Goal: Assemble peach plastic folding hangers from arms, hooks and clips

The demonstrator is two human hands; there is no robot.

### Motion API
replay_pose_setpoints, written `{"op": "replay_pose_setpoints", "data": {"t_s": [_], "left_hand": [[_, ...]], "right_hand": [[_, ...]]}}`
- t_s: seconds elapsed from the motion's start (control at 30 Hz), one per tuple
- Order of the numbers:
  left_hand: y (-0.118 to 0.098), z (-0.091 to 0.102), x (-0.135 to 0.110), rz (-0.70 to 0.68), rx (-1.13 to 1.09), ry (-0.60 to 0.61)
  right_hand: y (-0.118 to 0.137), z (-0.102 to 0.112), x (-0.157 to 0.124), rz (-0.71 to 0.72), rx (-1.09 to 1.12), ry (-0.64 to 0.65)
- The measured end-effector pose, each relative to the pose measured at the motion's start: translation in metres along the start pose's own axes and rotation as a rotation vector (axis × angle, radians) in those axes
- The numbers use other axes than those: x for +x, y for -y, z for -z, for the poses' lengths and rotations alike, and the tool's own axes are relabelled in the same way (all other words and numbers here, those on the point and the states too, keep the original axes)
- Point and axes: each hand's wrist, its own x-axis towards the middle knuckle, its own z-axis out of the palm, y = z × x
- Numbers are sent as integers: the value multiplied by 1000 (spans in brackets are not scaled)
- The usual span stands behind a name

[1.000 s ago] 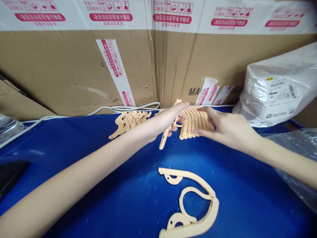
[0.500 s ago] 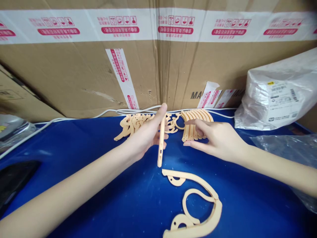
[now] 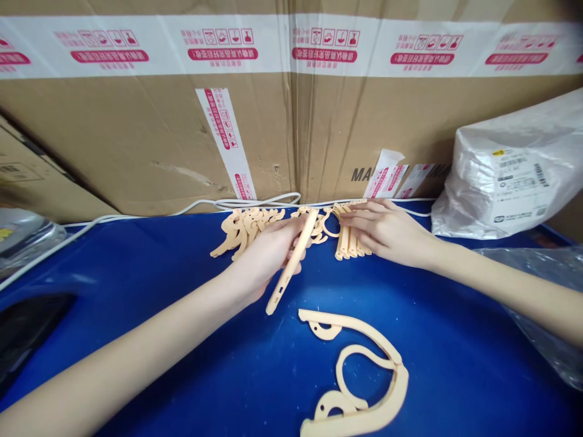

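Observation:
My left hand is closed around a flat beige wooden piece, held edge-on and tilted with its lower end toward the near left. My right hand lies over a fanned stack of beige curved pieces at the back of the blue table, fingers stretched across them. Between the hands lie small ring-shaped beige pieces. Another pile of beige cut-outs sits left of my left hand. An assembled beige curved frame lies flat in front of me.
Large taped cardboard boxes wall off the back of the table. A white cable runs along their base. A wrapped plastic parcel stands at the right, clear plastic film below it. A dark object lies at the left edge.
My left hand tilted the piece from upright to slanting, its lower end swinging left. My right hand moved back onto the fanned stack and flattened over it.

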Motion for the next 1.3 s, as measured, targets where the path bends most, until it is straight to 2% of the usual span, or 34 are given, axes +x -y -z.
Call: {"op": "replay_pose_setpoints", "data": {"t_s": [0.47, 0.67, 0.77, 0.93, 1.0, 1.07, 1.13, 1.2, 1.3], "left_hand": [[0, 5, 5, -42, -6, 32], [3, 7, 6, -52, -34, -29], [4, 4, 6, -134, -78, -68], [4, -7, -3, -261, -67, 14], [1, -7, -9, -312, 19, 28], [-5, -4, -15, -372, 141, -9], [-12, 2, -21, -419, 267, -65], [-20, 7, -26, -439, 368, -95], [-27, 12, -31, -488, 547, -48]], "right_hand": [[8, -1, -3, 56, -9, 20], [7, 1, -3, 15, 86, 6], [22, 12, 1, -78, 362, -48], [62, 37, 18, -372, 1171, -72], [69, 46, 23, -400, 1300, -112], [67, 53, 24, -430, 1276, -160], [61, 59, 22, -462, 1154, -204], [54, 66, 18, -458, 961, -233], [48, 76, 11, -349, 592, -236]]}}
